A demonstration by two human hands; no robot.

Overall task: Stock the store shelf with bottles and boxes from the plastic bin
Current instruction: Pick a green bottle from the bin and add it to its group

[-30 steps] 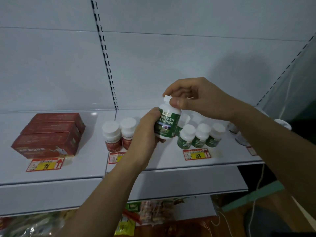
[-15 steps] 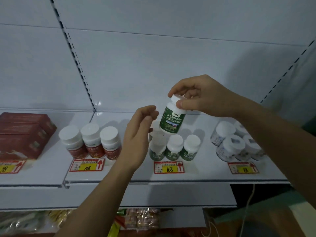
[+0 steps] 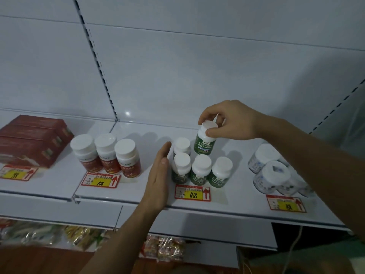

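Right hand [image 3: 233, 120] pinching green-label bottle [image 3: 205, 142] by its cap above shelved green bottles [image 3: 200, 171]; left hand [image 3: 160, 175] flat, fingers straight, beside them.

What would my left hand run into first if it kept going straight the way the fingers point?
Probably the rear green bottle: the left hand lies flat with its fingertips aimed up the shelf beside it. Depth is unclear, so it might slip past on the left.

Red-and-yellow price tags [image 3: 193, 193] sit along the near front edge, while packaged snacks [image 3: 164, 249] lie on a lower level, and a white cable [image 3: 294, 244] hangs at the right.
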